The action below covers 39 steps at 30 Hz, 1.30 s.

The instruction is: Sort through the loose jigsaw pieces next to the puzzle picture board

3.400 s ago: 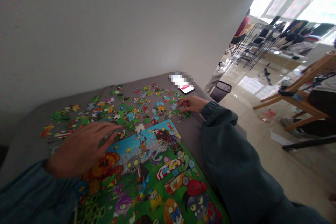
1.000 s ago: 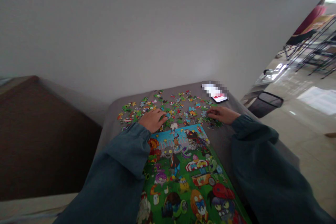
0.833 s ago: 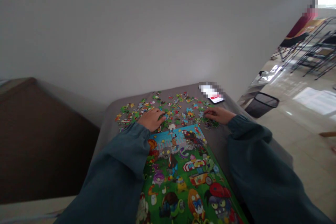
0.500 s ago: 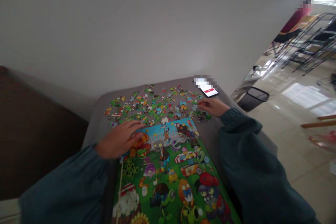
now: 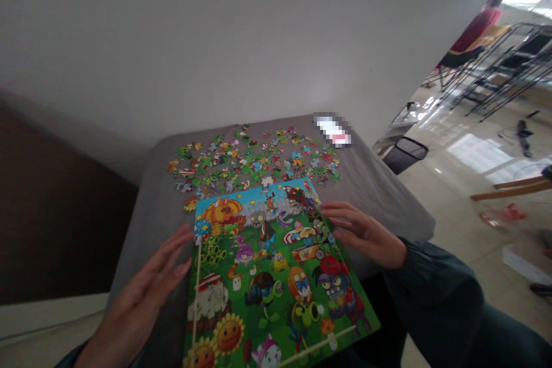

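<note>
**Item 1:** printed picture board (image 5: 276, 293), a cartoon scene of plants and zombies on a green lawn, lying tilted across the grey upholstered surface (image 5: 371, 190). Its lower left corner is cut off by the bottom of the view. Whether it is a box lid or a card cannot be told.

**Item 2:** loose jigsaw pieces (image 5: 250, 164), many and multicoloured, scattered just beyond the board's top edge. Most are too small to make out singly.

**Item 3:** left hand (image 5: 142, 293), open, fingers (image 5: 172, 256) spread and empty, just beside the board's left edge. The wrist runs out of view, with almost no sleeve showing.

**Item 4:** right hand (image 5: 362, 236), open, fingers (image 5: 336, 219) slightly curved, gripping nothing and resting over the board's right edge. Its dark teal sleeve (image 5: 431, 293) is bunched at the wrist.

**Item 5:** phone (image 5: 333, 130), at the far corner of the grey surface, mostly hidden under a pixelated blur, its screen unreadable.

**Surroundings:** white wall (image 5: 215, 40) behind; dark brown panel (image 5: 56, 207) at left; black mesh waste bin (image 5: 404, 154) on the tiled floor (image 5: 457, 184); metal-framed chairs (image 5: 504, 63) in the distance, with a seated person in a red top (image 5: 476, 26), small and partly blurred.
</note>
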Each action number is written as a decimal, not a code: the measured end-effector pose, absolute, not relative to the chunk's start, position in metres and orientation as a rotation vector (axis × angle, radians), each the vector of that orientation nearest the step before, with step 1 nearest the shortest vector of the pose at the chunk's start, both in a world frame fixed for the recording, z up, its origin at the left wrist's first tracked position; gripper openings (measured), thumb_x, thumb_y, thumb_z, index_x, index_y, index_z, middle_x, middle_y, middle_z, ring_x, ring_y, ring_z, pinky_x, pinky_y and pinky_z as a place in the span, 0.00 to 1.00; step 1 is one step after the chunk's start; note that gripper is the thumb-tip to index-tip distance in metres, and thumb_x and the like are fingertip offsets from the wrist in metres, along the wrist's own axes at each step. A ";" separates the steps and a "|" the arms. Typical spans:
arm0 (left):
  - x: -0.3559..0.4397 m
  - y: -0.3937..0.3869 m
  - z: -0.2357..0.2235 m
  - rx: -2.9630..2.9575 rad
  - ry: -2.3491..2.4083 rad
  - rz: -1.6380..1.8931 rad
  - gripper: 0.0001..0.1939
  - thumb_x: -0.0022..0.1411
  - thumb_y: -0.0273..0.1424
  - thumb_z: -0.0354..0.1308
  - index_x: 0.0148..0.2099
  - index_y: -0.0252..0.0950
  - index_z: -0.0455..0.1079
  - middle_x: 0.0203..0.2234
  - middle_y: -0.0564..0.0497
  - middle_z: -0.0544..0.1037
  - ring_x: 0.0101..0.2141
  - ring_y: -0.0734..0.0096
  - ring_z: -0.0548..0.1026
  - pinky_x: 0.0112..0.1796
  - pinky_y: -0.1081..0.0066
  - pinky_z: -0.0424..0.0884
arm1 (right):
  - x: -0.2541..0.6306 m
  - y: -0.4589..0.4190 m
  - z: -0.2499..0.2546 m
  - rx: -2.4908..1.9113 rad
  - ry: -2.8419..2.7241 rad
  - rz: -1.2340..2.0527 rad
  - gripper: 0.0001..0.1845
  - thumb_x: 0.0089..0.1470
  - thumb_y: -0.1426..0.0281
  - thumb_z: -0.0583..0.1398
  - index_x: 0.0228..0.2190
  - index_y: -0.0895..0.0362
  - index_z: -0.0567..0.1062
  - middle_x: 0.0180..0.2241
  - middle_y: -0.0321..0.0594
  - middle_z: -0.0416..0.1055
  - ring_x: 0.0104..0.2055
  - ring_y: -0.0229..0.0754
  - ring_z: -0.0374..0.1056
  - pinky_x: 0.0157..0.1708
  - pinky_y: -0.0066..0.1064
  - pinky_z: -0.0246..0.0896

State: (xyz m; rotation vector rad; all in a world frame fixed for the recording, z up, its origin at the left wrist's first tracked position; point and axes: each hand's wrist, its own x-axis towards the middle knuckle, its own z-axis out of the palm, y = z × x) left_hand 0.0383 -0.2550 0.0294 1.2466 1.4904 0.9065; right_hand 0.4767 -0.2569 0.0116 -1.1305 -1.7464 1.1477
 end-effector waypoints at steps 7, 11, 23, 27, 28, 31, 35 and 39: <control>0.054 -0.241 0.047 0.911 1.403 1.071 0.29 0.41 0.52 0.78 0.46 0.51 0.83 0.67 0.53 0.71 0.71 0.49 0.59 0.66 0.50 0.63 | 0.475 -0.263 0.016 -1.165 -1.545 1.151 0.14 0.65 0.60 0.64 0.52 0.44 0.81 0.59 0.41 0.74 0.64 0.49 0.68 0.66 0.50 0.62; 0.057 -0.236 0.042 0.765 1.384 1.122 0.35 0.38 0.45 0.81 0.51 0.48 0.81 0.65 0.51 0.73 0.69 0.52 0.63 0.64 0.61 0.68 | 0.474 -0.263 0.008 -1.155 -1.422 1.139 0.12 0.64 0.61 0.66 0.48 0.43 0.83 0.56 0.38 0.76 0.61 0.47 0.70 0.67 0.48 0.60; 0.078 -0.223 0.037 0.472 1.207 0.949 0.32 0.58 0.27 0.69 0.63 0.44 0.70 0.50 0.48 0.85 0.40 0.61 0.86 0.38 0.66 0.85 | 0.468 -0.267 0.008 -1.195 -1.212 1.206 0.12 0.57 0.56 0.70 0.41 0.47 0.85 0.50 0.40 0.77 0.58 0.49 0.70 0.66 0.51 0.59; 0.083 -0.218 0.039 0.399 1.271 0.936 0.28 0.60 0.26 0.66 0.61 0.47 0.72 0.51 0.50 0.84 0.39 0.59 0.86 0.39 0.58 0.85 | 0.468 -0.266 0.008 -1.193 -1.175 1.199 0.14 0.55 0.54 0.71 0.41 0.47 0.85 0.51 0.40 0.77 0.59 0.50 0.69 0.66 0.51 0.60; 0.084 -0.217 0.040 0.399 1.278 0.946 0.27 0.61 0.25 0.65 0.61 0.47 0.72 0.51 0.50 0.84 0.40 0.59 0.86 0.39 0.58 0.85 | 0.468 -0.265 0.007 -1.200 -1.157 1.190 0.15 0.54 0.54 0.72 0.41 0.47 0.85 0.52 0.40 0.77 0.60 0.50 0.69 0.66 0.51 0.60; 0.083 -0.212 0.039 0.414 1.320 0.950 0.27 0.64 0.23 0.59 0.63 0.49 0.71 0.48 0.51 0.85 0.37 0.61 0.86 0.37 0.60 0.85 | 0.470 -0.264 0.002 -1.229 -1.092 1.199 0.19 0.52 0.56 0.73 0.45 0.46 0.83 0.54 0.40 0.77 0.61 0.50 0.68 0.65 0.50 0.62; 0.082 -0.208 0.039 0.448 1.362 0.946 0.27 0.67 0.20 0.52 0.63 0.50 0.71 0.44 0.52 0.86 0.32 0.65 0.86 0.33 0.65 0.84 | 0.473 -0.265 -0.006 -1.191 -1.072 1.303 0.26 0.55 0.58 0.72 0.54 0.45 0.78 0.54 0.41 0.78 0.61 0.49 0.70 0.64 0.50 0.65; 0.085 -0.205 0.044 0.454 1.392 0.979 0.25 0.70 0.20 0.49 0.61 0.47 0.71 0.39 0.54 0.87 0.29 0.71 0.85 0.36 0.69 0.83 | 0.470 -0.270 -0.010 -1.147 -1.113 1.393 0.29 0.59 0.59 0.69 0.60 0.42 0.73 0.62 0.40 0.73 0.63 0.48 0.70 0.63 0.48 0.67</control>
